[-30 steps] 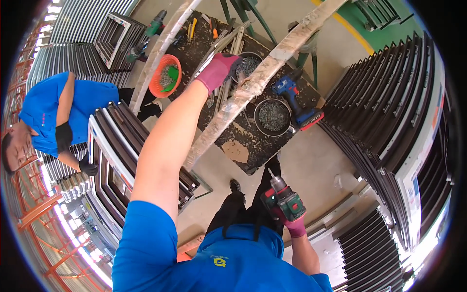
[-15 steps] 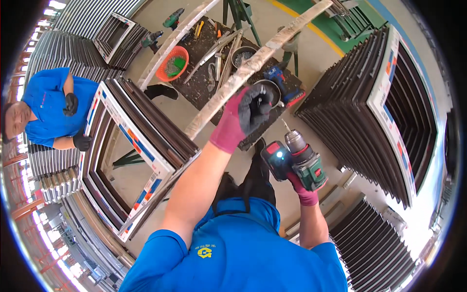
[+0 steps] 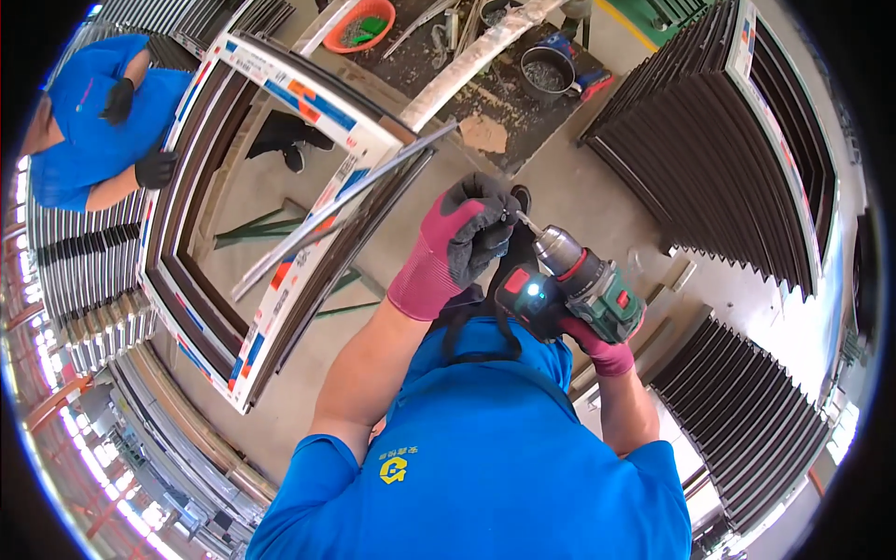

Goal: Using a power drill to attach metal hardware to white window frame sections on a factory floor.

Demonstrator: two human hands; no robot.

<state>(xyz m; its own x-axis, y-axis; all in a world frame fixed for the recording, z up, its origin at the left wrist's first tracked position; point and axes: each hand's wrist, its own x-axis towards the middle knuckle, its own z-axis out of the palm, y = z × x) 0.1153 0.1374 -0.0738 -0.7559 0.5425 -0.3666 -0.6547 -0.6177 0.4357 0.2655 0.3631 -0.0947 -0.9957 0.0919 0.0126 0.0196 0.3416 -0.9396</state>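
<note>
My right hand (image 3: 602,347), in a maroon and black glove, grips a green and black cordless drill (image 3: 607,303) with its work light lit. The drill's silver chuck (image 3: 558,250) points up and left, with a thin bit in it. My left hand (image 3: 462,238), gloved alike, is closed in a pinch right at the bit's tip. Whatever its fingertips hold is too small to make out. Left of my hands stands a stack of rectangular frames (image 3: 369,140) with white, blue and orange wrapping. A loose grey strip (image 3: 341,207) lies slantwise across it.
Ahead is a dark, littered workbench (image 3: 425,70) with an orange basket (image 3: 359,26), a metal pot of small metal pieces (image 3: 549,73) and a blue drill. A spattered beam (image 3: 476,61) crosses it. Dark frames (image 3: 691,149) stand right. At left, a co-worker's gloved hand (image 3: 155,170) touches the stack.
My left hand has come back from above the pot to the drill bit's tip. My view has shifted toward the frame stack, away from the bench. The drill stays in my right hand.
</note>
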